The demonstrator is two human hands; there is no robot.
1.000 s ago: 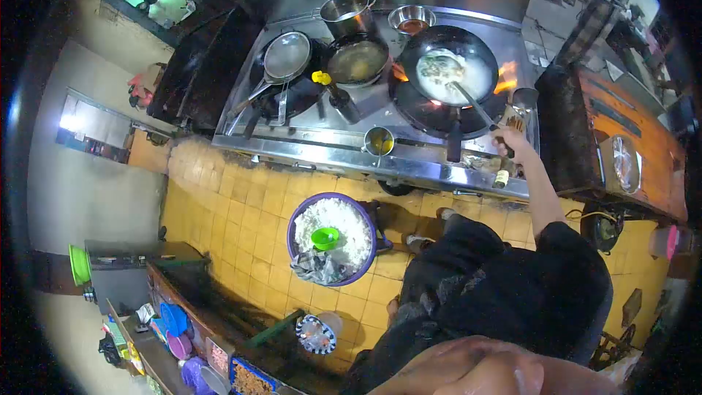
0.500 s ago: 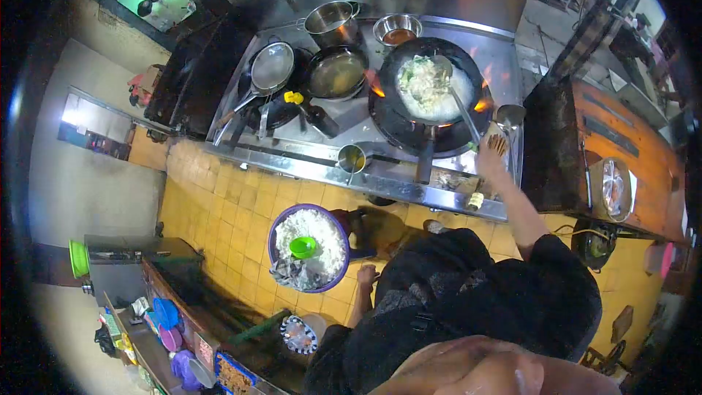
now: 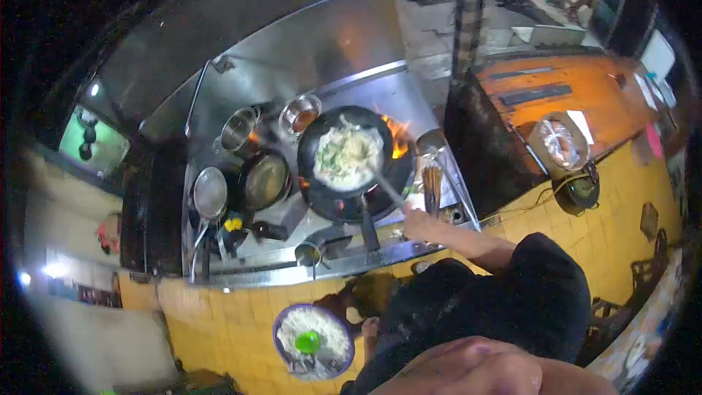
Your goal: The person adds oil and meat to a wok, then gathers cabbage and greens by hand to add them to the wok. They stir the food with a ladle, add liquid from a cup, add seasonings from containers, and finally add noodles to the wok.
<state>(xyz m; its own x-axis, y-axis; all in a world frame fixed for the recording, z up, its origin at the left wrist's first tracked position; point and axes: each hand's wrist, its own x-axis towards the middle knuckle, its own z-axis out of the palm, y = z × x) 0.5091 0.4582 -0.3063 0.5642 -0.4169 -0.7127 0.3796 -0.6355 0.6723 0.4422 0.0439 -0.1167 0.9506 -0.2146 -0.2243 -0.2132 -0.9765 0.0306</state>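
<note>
My right hand point(image 3: 419, 224) is closed around the long handle of a metal wok ladle point(image 3: 387, 189). The ladle's head is down in the food inside a black wok point(image 3: 329, 121). That food point(image 3: 344, 157) is pale, with green pieces through it. Orange flames point(image 3: 397, 137) rise at the wok's right edge. At my side hangs my left hand point(image 3: 371, 327), blurred and partly against my dark clothing; its fingers do not show clearly. Nearby on the floor is a purple tub point(image 3: 276, 336) of white rice point(image 3: 322, 322) with a green bowl point(image 3: 307, 341) on top.
Left of the wok are a dark pan point(image 3: 266, 179), a strainer point(image 3: 210, 192), a steel pot point(image 3: 238, 130) and a metal bowl point(image 3: 300, 114). A small metal cup point(image 3: 308, 254) is at the stove's front. To the right stands an orange-topped counter point(image 3: 541, 88) with a basket point(image 3: 559, 145).
My view has swung to the right, so the stove appears further left. My right hand remains at the ladle's handle, and the ladle and food have shifted within the wok. Flames are larger.
</note>
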